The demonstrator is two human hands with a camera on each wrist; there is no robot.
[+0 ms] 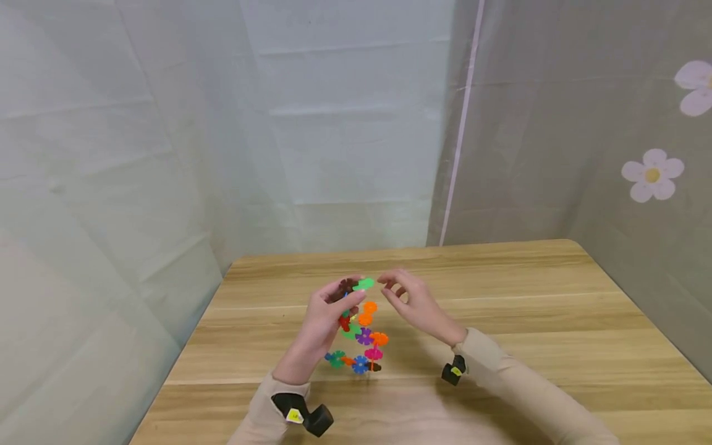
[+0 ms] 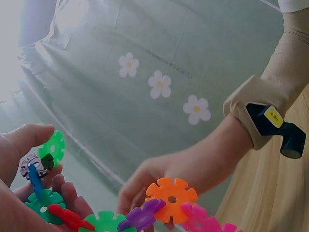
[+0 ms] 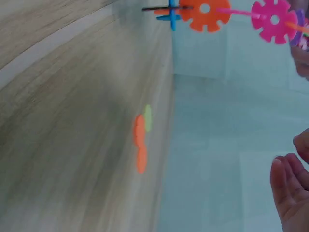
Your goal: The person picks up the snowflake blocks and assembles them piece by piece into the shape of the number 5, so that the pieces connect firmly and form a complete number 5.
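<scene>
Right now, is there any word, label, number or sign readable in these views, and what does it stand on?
Yellow tag on the right wrist camera: dark marks, too small to read.
Yellow tag on the left wrist camera: too small to read.
Faint line of print on the flowered curtain: too blurred to read.
Toy of plastic discs in the left hand: no text.
Nothing can be read.

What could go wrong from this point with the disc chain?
The left hand grips only the top of the disc chain, so the lower discs could twist off or buckle against the table. The right hand holds nothing beside the green disc; a clumsy reach might knock it loose.
</scene>
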